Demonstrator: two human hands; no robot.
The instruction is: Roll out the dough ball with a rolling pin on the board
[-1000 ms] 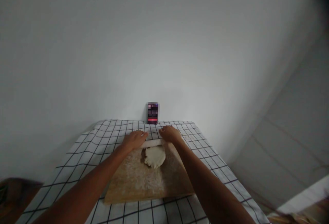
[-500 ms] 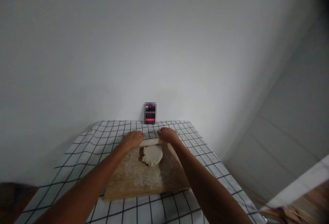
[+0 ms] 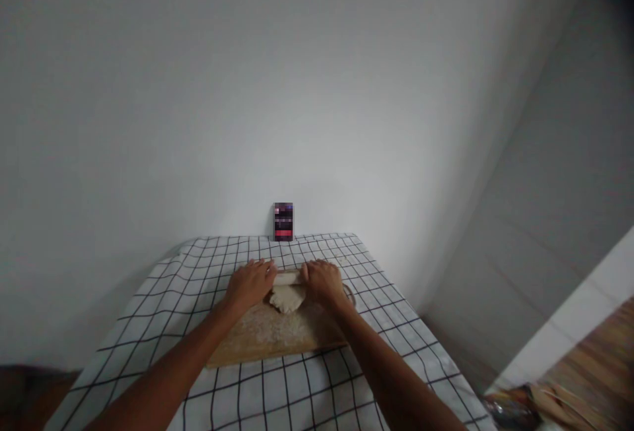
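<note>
A pale rolling pin [image 3: 288,278] lies across the far part of a flattened piece of dough [image 3: 287,299]. My left hand [image 3: 251,282] rests on the pin's left part, its fingers curving over it and pointing away from me. On the right part, my right hand [image 3: 323,280] is over the pin in the same way, and its palm hides that end. The dough has an uneven near edge. It lies on a floured wooden board [image 3: 267,342], whose sides are partly covered by my forearms.
A white tablecloth with black grid lines [image 3: 297,385] covers the table. Against the wall at the back stands a dark, blurred upright rectangular thing [image 3: 283,222]. A loop-shaped handle [image 3: 351,294] shows beyond my right wrist. Blurred items [image 3: 525,408] are at lower right.
The rolling pin has come towards me, from the board's far edge onto the dough's far part. My right hand has gone from a fist to fingers laid over the pin. The view has shifted slightly.
</note>
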